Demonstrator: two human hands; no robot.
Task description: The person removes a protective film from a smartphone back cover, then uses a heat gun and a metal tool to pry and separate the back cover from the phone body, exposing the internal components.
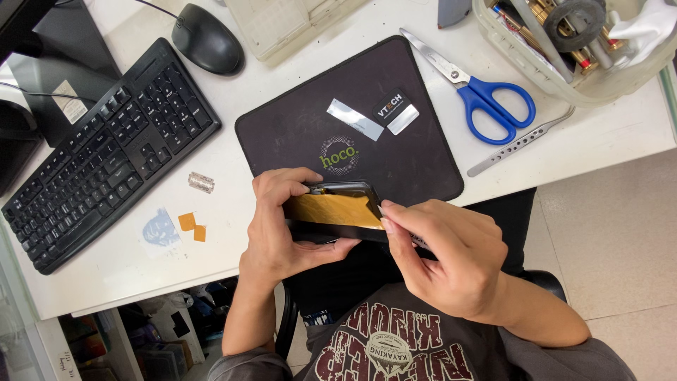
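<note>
Holding: both hands on a dark phone-like device [337, 210], raised just off the near table edge, above the lap
Left hand [278, 226]: wrapped round the device's left end, thumb over the top edge, fingers curled under the bottom edge; firm grip
Right hand [444, 254]: at the device's right end, thumb and forefinger tips pinched at the edge of the amber film [335, 209]; rest of fingers curled in
Device: lying flat and long side across, dark frame, amber film covers most of the upward face
Mat [352, 120]: dark pad on the white table [606, 137], just beyond the device, turned at an angle; device's far edge overlaps its near edge in view
On mat: two silver strips [355, 118], [403, 119], lying either side of a small dark label [389, 106], near the far half
Left of the hands: two small orange squares [192, 226] and a bluish scrap [160, 230] on the table, a small metal piece [201, 182] a bit further out
Right of mat: metal tweezers [518, 143], then blue-handled scissors [479, 88] beyond, blades closed, pointing far-left
Far left: black keyboard [106, 152] set diagonally, black mouse [206, 39] beyond it
Far right: clear plastic tub [564, 77] of tools at the table corner
</note>
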